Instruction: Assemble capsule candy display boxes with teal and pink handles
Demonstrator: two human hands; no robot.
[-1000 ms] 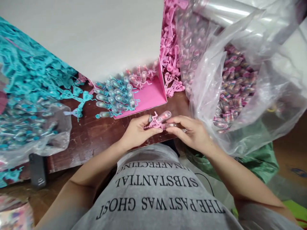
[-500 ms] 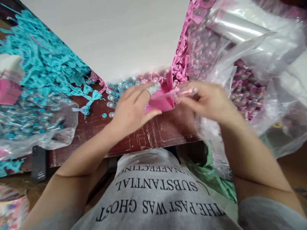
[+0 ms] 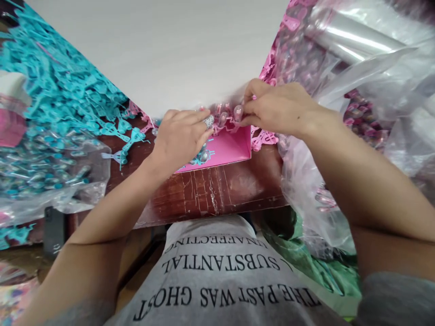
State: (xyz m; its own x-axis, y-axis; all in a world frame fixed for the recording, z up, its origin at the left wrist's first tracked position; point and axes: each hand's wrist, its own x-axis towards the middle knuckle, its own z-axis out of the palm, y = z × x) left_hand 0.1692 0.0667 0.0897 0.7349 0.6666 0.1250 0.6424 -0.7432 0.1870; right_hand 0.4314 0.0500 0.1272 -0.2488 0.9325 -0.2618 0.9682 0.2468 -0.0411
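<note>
An open pink box (image 3: 234,147) with a large white lid (image 3: 159,54) lies at the table's front. Inside it stand clear, round-ended tubes with pink pieces (image 3: 224,118); a few blue ones (image 3: 205,156) show near the front. Over the box's left part my left hand (image 3: 183,138) rests with its fingers stretched out, wearing a silvery ring. My right hand (image 3: 282,108) is at the box's right back, thumb and fingers pinching a small clear tube (image 3: 238,112). My left hand covers part of the blue row.
Turquoise plastic pieces (image 3: 68,86) are heaped at left, above a bag of blue tubes (image 3: 50,158). A dark phone (image 3: 54,231) lies at the table edge. Pink plastic pieces (image 3: 265,138) and clear plastic bags (image 3: 302,181) with pink tubes are at right.
My right hand has moved from in front of the box's right side up to its back, carrying the tube. My left hand has shifted slightly left, uncovering more pink box floor.
</note>
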